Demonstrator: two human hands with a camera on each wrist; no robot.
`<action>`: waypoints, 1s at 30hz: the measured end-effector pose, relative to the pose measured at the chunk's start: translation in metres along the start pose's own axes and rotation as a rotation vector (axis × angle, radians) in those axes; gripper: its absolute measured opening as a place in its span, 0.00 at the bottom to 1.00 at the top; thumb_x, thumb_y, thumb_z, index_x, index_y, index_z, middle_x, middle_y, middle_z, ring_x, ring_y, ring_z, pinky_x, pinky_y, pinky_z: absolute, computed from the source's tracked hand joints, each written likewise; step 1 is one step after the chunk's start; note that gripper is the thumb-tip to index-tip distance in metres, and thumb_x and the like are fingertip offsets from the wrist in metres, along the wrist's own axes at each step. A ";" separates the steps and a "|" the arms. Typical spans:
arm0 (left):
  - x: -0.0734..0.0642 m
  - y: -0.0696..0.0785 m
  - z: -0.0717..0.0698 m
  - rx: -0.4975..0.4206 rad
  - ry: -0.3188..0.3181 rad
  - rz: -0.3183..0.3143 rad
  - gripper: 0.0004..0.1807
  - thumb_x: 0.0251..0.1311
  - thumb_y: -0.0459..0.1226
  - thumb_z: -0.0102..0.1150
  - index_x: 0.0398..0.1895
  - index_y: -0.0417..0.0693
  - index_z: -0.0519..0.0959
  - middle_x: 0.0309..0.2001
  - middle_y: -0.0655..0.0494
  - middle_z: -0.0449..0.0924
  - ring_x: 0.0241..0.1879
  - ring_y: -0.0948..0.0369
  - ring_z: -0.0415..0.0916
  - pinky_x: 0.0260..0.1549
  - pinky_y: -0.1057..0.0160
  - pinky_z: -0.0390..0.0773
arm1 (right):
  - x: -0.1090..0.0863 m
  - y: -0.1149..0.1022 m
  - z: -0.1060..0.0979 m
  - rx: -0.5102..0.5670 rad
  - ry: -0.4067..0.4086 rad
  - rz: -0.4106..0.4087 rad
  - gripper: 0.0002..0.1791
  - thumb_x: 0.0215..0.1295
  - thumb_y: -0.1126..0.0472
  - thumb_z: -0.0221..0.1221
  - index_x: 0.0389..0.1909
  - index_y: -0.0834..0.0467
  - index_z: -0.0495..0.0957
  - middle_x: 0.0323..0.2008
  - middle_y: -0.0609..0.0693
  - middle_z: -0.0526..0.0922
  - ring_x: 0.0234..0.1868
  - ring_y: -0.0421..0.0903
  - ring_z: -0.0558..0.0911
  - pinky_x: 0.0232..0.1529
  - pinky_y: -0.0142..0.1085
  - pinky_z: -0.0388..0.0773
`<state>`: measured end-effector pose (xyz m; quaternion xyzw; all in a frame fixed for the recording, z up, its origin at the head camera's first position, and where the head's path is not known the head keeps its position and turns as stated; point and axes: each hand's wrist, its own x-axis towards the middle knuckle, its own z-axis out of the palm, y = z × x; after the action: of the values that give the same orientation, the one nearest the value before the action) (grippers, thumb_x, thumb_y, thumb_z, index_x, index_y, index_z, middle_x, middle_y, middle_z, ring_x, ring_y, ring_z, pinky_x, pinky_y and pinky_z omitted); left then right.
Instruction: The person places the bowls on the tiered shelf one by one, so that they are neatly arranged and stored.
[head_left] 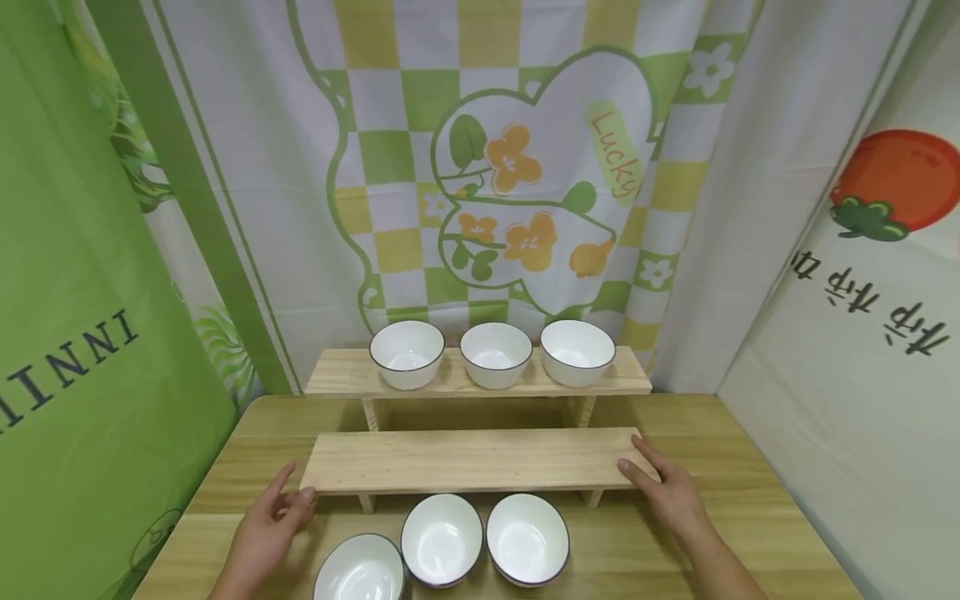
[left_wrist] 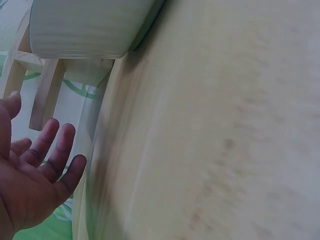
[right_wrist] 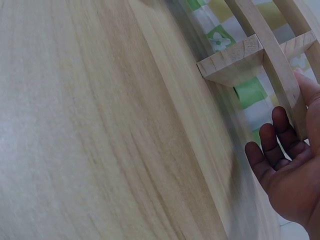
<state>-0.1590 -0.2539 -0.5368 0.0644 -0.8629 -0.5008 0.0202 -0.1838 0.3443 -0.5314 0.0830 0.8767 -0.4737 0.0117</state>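
A low wooden shelf (head_left: 472, 462) on short legs stands before a taller wooden shelf (head_left: 337, 379). My right hand (head_left: 675, 492) grips the low shelf's right end, thumb and index finger over the board; in the right wrist view its other fingers (right_wrist: 270, 145) curl below the board. By the left end is my left hand (head_left: 266, 529), fingers loosely bent and holding nothing, thumb close to the front corner. Three white, dark-rimmed bowls sit in front: a left bowl (head_left: 362, 575), a middle bowl (head_left: 442, 540) and a right bowl (head_left: 528, 539).
On the taller shelf stand three similar bowls: left (head_left: 407, 354), middle (head_left: 496, 356) and right (head_left: 577, 352). Both shelves rest on a wood-grain table (head_left: 735, 467). A patterned curtain (head_left: 420, 167) hangs behind, and cloths hang at both sides.
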 end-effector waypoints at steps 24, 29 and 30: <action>-0.026 -0.020 0.019 -0.219 -0.673 0.615 0.60 0.49 0.32 0.82 0.81 0.34 0.52 0.75 0.34 0.60 0.74 0.66 0.61 0.65 0.70 0.63 | -0.002 0.001 0.000 0.050 -0.010 -0.015 0.45 0.71 0.34 0.59 0.82 0.50 0.58 0.81 0.62 0.50 0.79 0.70 0.47 0.74 0.67 0.47; -0.026 -0.023 0.022 -0.171 -0.705 0.570 0.59 0.52 0.32 0.80 0.82 0.36 0.50 0.77 0.52 0.63 0.72 0.73 0.58 0.63 0.69 0.64 | -0.003 0.001 0.000 0.050 -0.014 -0.005 0.46 0.71 0.33 0.59 0.82 0.49 0.57 0.81 0.62 0.49 0.79 0.71 0.47 0.73 0.67 0.47; -0.026 -0.023 0.022 -0.156 -0.702 0.581 0.59 0.52 0.32 0.79 0.82 0.35 0.49 0.76 0.52 0.64 0.71 0.73 0.59 0.63 0.69 0.64 | -0.004 0.001 0.000 0.049 -0.015 -0.004 0.46 0.71 0.33 0.59 0.82 0.49 0.57 0.81 0.62 0.49 0.79 0.71 0.47 0.73 0.67 0.47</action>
<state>-0.1333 -0.2424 -0.5672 -0.3552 -0.7595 -0.5295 -0.1290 -0.1803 0.3438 -0.5317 0.0780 0.8648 -0.4958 0.0154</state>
